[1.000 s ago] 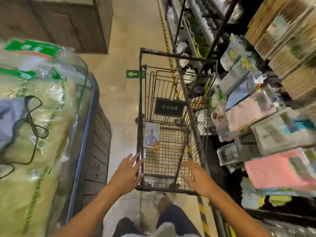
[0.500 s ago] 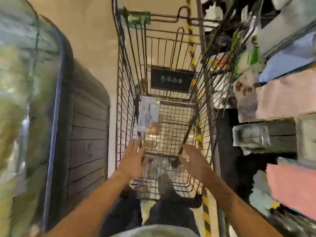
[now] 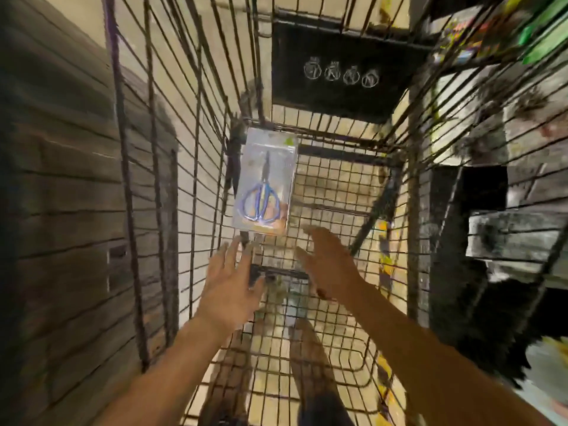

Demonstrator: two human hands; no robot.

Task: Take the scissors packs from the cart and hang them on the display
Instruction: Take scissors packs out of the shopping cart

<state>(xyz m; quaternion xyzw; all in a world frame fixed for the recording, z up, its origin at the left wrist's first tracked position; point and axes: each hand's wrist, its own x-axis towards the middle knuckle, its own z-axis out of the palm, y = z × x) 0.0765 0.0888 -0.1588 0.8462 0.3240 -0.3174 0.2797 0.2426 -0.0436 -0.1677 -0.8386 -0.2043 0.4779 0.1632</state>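
Note:
A clear scissors pack with blue-handled scissors lies in the far left corner of the wire cart, leaning against its side. My left hand reaches down into the cart with its fingers spread, fingertips just short of the pack's lower edge. My right hand is also inside the cart, fingers straight, a little to the right of the pack. Neither hand holds anything.
A black sign with white icons hangs on the cart's far wall. A dark wooden-slat cabinet stands close on the left. Display shelving with packaged goods runs along the right. My legs show through the cart's mesh floor.
I have leaned in over the cart. Both hands have moved from the near rim down into the basket toward the scissors pack.

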